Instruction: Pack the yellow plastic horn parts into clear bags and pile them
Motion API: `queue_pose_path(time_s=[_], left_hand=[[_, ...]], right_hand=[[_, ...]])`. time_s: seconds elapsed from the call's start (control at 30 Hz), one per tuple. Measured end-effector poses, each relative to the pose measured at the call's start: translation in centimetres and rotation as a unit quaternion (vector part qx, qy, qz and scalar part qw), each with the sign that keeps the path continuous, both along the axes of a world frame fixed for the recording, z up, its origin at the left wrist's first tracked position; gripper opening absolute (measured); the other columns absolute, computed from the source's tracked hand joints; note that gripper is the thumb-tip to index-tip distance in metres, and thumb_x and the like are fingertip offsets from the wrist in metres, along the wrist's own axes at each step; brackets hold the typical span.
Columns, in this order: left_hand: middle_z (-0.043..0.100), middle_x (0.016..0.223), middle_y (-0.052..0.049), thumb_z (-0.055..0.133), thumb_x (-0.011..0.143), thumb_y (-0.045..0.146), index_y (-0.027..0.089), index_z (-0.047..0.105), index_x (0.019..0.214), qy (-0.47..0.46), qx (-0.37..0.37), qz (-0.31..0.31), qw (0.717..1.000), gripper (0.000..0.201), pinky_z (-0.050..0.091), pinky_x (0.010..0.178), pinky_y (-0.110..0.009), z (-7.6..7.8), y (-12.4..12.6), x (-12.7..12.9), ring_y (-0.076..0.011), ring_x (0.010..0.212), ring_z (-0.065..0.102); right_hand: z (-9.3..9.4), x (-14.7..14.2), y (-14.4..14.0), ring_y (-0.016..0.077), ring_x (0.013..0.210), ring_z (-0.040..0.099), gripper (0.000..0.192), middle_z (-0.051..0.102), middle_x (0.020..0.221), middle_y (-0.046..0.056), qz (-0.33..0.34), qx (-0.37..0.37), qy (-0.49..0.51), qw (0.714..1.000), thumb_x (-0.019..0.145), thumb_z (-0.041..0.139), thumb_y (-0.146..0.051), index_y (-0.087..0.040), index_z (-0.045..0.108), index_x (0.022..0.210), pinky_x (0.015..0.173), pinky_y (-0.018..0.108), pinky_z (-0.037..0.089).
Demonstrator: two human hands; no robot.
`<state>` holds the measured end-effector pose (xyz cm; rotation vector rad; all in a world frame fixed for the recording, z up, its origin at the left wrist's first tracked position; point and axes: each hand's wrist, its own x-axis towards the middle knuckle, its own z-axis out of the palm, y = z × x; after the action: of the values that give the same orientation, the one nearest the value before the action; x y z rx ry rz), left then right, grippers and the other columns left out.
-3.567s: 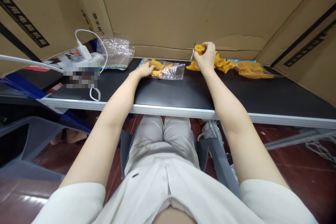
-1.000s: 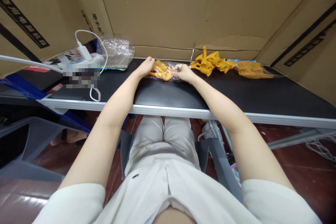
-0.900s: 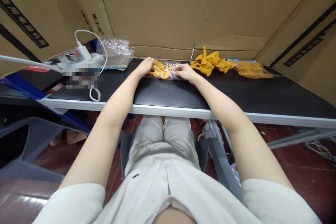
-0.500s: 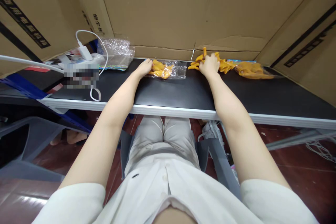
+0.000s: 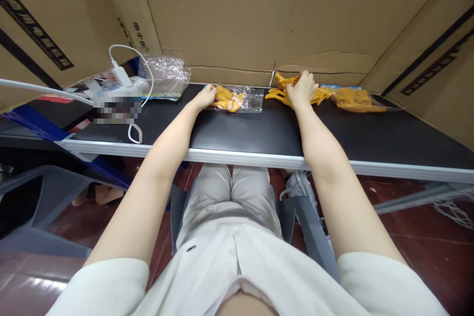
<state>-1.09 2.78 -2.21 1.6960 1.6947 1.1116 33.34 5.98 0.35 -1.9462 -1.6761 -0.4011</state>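
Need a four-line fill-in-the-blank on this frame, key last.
The left hand touches a bag of clear ____.
The right hand is at loose yellow pieces lying to the ____ of that bag.
The tabletop is coloured ____.
The tall panel behind it is brown ____.
Missing words: plastic; right; black; cardboard.

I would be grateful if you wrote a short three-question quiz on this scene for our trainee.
1. What does the right hand touch: (a) the white cable, (b) the loose yellow parts, (c) the chair?
2. True or false: a filled bag lies to the right of the loose yellow parts.
3. Fill the gap: the left hand is at the ____ end of the middle bag.

Key: 1 b; 2 true; 3 left.
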Motion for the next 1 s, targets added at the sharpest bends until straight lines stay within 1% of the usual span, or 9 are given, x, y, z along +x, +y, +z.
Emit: queue_pose_path(time_s=[0.1, 0.17, 0.33, 0.4, 0.5, 0.63, 0.77, 0.9, 1.0], left_hand=[[0.078, 0.135, -0.017, 0.051, 0.108, 0.028, 0.018, 0.072, 0.119, -0.003, 0.001, -0.002, 1.000, 0.026, 0.040, 0.135, -0.052, 0.2, -0.3, 0.1, -0.0358, 0.147, 0.064], [0.077, 0.135, -0.019, 0.049, 0.108, 0.027, 0.017, 0.071, 0.117, 0.007, -0.002, 0.002, 1.000, 0.026, 0.041, 0.134, -0.052, 0.4, -0.5, 0.3, -0.0362, 0.146, 0.065], [0.079, 0.130, -0.018, 0.047, 0.109, 0.027, 0.018, 0.071, 0.119, 0.012, -0.006, 0.000, 1.000, 0.027, 0.041, 0.134, -0.057, 0.6, -0.9, 0.4, -0.0378, 0.143, 0.067], [0.079, 0.129, -0.017, 0.051, 0.108, 0.027, 0.019, 0.071, 0.119, -0.008, -0.006, -0.003, 1.000, 0.024, 0.041, 0.134, -0.056, 0.6, -0.9, 0.3, -0.0377, 0.145, 0.066], [0.079, 0.131, -0.017, 0.055, 0.106, 0.026, 0.019, 0.071, 0.116, -0.024, -0.004, -0.007, 1.000, 0.021, 0.039, 0.135, -0.056, 0.4, -0.7, 0.2, -0.0383, 0.150, 0.062], [0.078, 0.130, -0.016, 0.055, 0.106, 0.025, 0.019, 0.071, 0.115, -0.026, 0.000, -0.010, 1.000, 0.019, 0.037, 0.136, -0.056, 0.5, -0.8, 0.2, -0.0385, 0.152, 0.061], [0.078, 0.135, -0.019, 0.054, 0.107, 0.025, 0.016, 0.070, 0.119, -0.014, -0.007, -0.006, 1.000, 0.022, 0.037, 0.136, -0.053, 0.8, -1.1, 0.4, -0.0381, 0.151, 0.061], [0.077, 0.139, -0.020, 0.048, 0.110, 0.028, 0.015, 0.069, 0.126, 0.010, -0.011, -0.007, 1.000, 0.029, 0.038, 0.136, -0.055, 1.0, -1.4, 0.6, -0.0381, 0.151, 0.062], [0.077, 0.140, -0.020, 0.046, 0.111, 0.027, 0.014, 0.069, 0.130, 0.012, -0.012, -0.008, 1.000, 0.032, 0.040, 0.135, -0.054, 1.1, -1.6, 0.7, -0.0375, 0.149, 0.064]], right_hand=[[1.2, -0.1, -1.4, 0.0461, 0.147, 0.054, 0.058, 0.054, 0.160, 0.029, 0.017, 0.015, -0.005, 1.000, 0.118, 0.028, -0.044, -0.019, 0.052, 0.164, 0.114, 0.064, 0.041], [2.1, -0.4, -2.5, 0.0461, 0.150, 0.047, 0.059, 0.050, 0.165, 0.027, 0.043, 0.037, 0.022, 0.998, 0.118, 0.025, -0.046, -0.022, 0.048, 0.167, 0.115, 0.064, 0.037], [3.9, -1.8, -4.6, 0.0409, 0.156, 0.031, 0.055, 0.050, 0.174, 0.014, 0.144, 0.078, 0.136, 0.977, 0.117, 0.035, -0.045, -0.037, 0.041, 0.171, 0.122, 0.056, 0.029], [4.3, -2.6, -5.0, 0.0368, 0.154, 0.037, 0.055, 0.050, 0.175, 0.013, 0.175, 0.093, 0.173, 0.965, 0.116, 0.040, -0.039, -0.034, 0.040, 0.171, 0.122, 0.049, 0.034], [4.5, -3.9, -5.2, 0.0320, 0.144, 0.052, 0.058, 0.054, 0.168, 0.019, 0.207, 0.090, 0.186, 0.956, 0.114, 0.047, -0.037, -0.020, 0.042, 0.170, 0.115, 0.042, 0.045], [3.7, -5.2, -5.3, 0.0348, 0.137, 0.063, 0.061, 0.069, 0.148, 0.018, 0.252, -0.003, 0.125, 0.960, 0.108, 0.067, -0.055, -0.020, 0.061, 0.157, 0.108, 0.044, 0.055], [2.5, -5.2, -4.6, 0.0318, 0.117, 0.075, 0.044, 0.081, 0.124, 0.014, 0.313, -0.127, 0.109, 0.935, 0.091, 0.087, -0.044, -0.018, 0.081, 0.125, 0.107, 0.043, 0.059], [2.3, -3.7, -3.3, 0.0336, 0.107, 0.078, 0.029, 0.084, 0.109, 0.013, 0.279, -0.186, 0.042, 0.941, 0.080, 0.095, -0.041, -0.021, 0.085, 0.098, 0.105, 0.047, 0.061], [2.7, -2.6, -2.8, 0.0339, 0.095, 0.078, 0.028, 0.082, 0.091, 0.010, 0.246, -0.269, -0.019, 0.931, 0.070, 0.102, -0.039, -0.023, 0.080, 0.079, 0.096, 0.047, 0.062]])
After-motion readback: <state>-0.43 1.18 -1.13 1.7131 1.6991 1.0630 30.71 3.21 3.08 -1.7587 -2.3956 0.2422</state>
